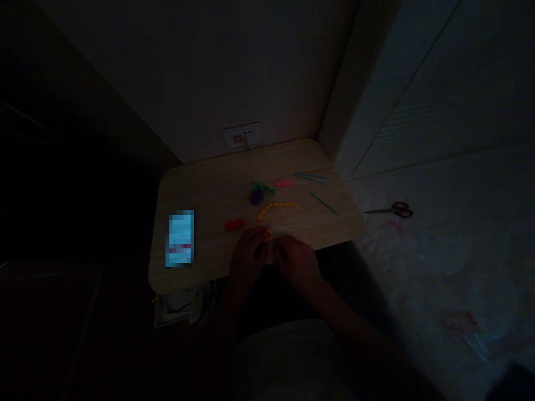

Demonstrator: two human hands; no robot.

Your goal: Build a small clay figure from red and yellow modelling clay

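Fingers [256, 236] of left hand [249, 257], curled and grasping a small yellow-orange piece [269, 236] at their tips, with a teal bit [271, 228] poking up from its top. Fingers of right hand [298, 259], bent inward just beside it; too dark to tell whether gripping anything. Small piece between both sets of fingertips, nearer the left, over the front part of a pale wooden table [200, 189].

Just beyond the fingertips, a bumpy orange strip [271, 206], curved. Near the left fingers, on their outer side, a short red lump [234, 224]. Farther ahead of the fingers, a round purple lump [256, 197], touching a green piece [264, 187] or nearly so, with a pink piece [283, 183] to the right.

Ahead and right of the right fingers, a single teal stick [325, 204] at a slant; farther out, two blue sticks [311, 177] in a narrow V. Well left of the left fingers, a lit phone [180, 239], screen blurred into blocks. Far ahead, a wall socket [238, 138]. Well right of the right fingers, off the table, scissors [395, 210] with dark red handles.
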